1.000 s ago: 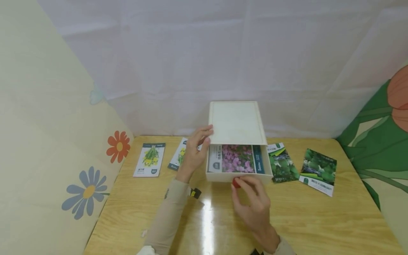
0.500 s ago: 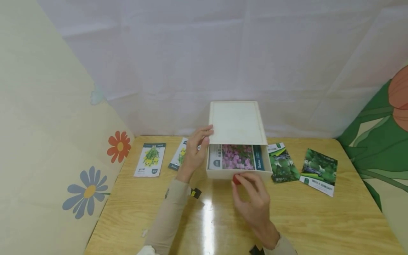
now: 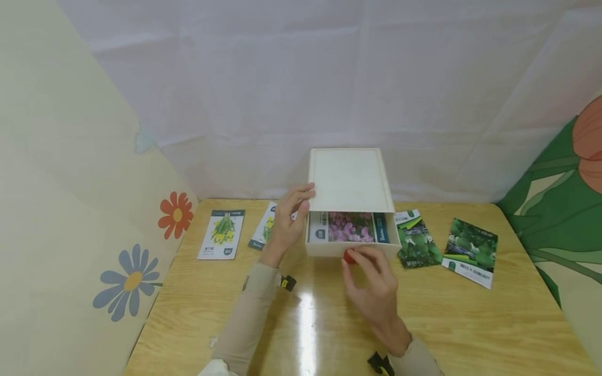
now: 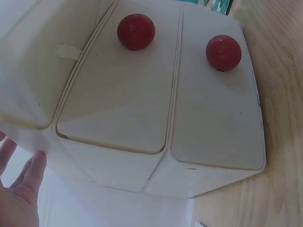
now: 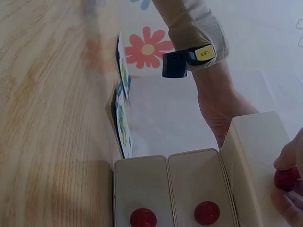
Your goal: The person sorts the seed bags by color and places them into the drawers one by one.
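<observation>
A small white chest of drawers (image 3: 350, 177) stands at the back of the table. Its top drawer (image 3: 324, 249) is partly pulled out, with a pink-flowered seed packet (image 3: 351, 227) lying inside. My right hand (image 3: 376, 284) pinches the drawer's round red knob (image 3: 349, 256) between thumb and fingers; the right wrist view shows this grip on the knob (image 5: 286, 179) too. Against the chest's left side rests my left hand (image 3: 288, 222), fingers up near the top edge. Below, in the left wrist view, two lower drawers with red knobs (image 4: 136, 31) are closed.
Left of the chest lie two yellow-flowered packets, one (image 3: 221, 235) in full view and one (image 3: 263, 230) partly behind my left hand. Two green-leaf packets (image 3: 418, 240) lie to the right. A white cloth (image 3: 244, 104) hangs behind the wooden table (image 3: 470, 329).
The top drawer has slid partway inward, away from me, and my right hand has moved with its knob. Less of the pink-flowered packet shows. My left hand has stayed on the chest's side.
</observation>
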A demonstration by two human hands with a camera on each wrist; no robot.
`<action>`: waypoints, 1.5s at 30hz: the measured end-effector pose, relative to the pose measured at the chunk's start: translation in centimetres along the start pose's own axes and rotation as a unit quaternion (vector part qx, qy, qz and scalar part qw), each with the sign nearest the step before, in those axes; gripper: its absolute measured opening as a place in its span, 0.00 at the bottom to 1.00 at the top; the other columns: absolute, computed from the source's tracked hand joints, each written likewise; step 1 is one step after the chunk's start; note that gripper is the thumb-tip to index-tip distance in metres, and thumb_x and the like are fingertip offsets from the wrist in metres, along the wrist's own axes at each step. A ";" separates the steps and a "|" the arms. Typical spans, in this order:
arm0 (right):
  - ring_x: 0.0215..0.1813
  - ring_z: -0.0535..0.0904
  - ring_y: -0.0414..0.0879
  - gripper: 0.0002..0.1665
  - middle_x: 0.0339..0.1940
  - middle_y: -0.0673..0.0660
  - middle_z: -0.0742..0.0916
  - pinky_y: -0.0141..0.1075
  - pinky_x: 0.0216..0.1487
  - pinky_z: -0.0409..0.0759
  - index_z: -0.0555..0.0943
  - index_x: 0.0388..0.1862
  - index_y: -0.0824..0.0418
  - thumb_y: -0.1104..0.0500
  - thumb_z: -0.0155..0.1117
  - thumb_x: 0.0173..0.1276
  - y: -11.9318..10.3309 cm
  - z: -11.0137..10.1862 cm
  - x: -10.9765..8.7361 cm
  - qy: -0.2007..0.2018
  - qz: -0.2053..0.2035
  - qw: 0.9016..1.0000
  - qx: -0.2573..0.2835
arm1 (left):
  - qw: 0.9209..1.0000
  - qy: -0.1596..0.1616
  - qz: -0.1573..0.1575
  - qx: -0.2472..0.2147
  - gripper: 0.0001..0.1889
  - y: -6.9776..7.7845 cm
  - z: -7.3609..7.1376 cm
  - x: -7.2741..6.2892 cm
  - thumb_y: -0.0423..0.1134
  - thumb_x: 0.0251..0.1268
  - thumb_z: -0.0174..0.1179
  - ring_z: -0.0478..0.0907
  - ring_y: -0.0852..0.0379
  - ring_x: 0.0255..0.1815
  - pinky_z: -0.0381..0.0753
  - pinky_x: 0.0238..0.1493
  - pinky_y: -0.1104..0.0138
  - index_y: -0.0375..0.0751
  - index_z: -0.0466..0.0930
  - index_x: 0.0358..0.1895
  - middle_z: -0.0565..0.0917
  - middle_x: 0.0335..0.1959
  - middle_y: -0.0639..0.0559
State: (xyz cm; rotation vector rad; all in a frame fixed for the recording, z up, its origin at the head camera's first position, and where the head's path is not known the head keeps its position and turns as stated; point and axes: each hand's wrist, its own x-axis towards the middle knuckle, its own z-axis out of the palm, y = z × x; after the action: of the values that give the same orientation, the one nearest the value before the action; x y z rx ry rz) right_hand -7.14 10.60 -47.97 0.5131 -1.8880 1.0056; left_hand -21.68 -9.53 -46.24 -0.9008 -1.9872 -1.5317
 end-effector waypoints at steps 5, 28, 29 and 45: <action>0.47 0.86 0.58 0.18 0.48 0.67 0.88 0.21 0.61 0.82 0.88 0.49 0.70 0.70 0.75 0.57 0.2 0.1 0.3 -0.004 0.008 1.000 0.001 | 1.000 -0.004 -0.003 0.009 0.21 -0.1 0.0 0.1 0.46 0.87 0.50 0.79 0.39 0.71 0.87 0.64 0.61 0.30 0.82 0.59 0.81 0.69 0.36; 0.51 0.86 0.58 0.21 0.51 0.66 0.87 0.22 0.66 0.80 0.89 0.52 0.69 0.73 0.78 0.58 1.2 0.9 0.9 -0.019 0.031 0.999 0.001 | 1.000 -0.002 -0.002 0.011 0.20 -0.3 0.1 -0.1 0.43 0.87 0.49 0.80 0.39 0.70 0.85 0.66 0.61 0.30 0.82 0.60 0.81 0.69 0.36; 0.51 0.85 0.58 0.21 0.52 0.66 0.87 0.22 0.66 0.80 0.88 0.53 0.69 0.73 0.78 0.59 1.2 0.9 0.9 -0.022 0.031 0.999 -0.001 | 1.000 -0.002 -0.002 0.010 0.20 -0.2 0.1 -0.1 0.44 0.87 0.49 0.80 0.39 0.70 0.85 0.67 0.61 0.30 0.82 0.60 0.81 0.69 0.36; 0.54 0.86 0.58 0.21 0.54 0.66 0.86 0.21 0.67 0.78 0.88 0.55 0.69 0.73 0.78 0.61 2.0 1.6 1.2 -0.035 0.037 0.998 -0.030 | 1.000 0.005 0.013 0.005 0.14 -0.5 0.1 -0.1 0.34 0.82 0.52 0.80 0.38 0.70 0.86 0.66 0.60 0.31 0.83 0.59 0.82 0.68 0.36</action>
State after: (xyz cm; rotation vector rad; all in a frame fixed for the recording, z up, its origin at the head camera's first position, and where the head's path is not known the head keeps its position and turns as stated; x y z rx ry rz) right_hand -9.97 10.51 -48.17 0.4528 -2.0057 0.9870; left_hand -22.00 -9.52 -46.66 -0.9089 -1.9677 -1.5074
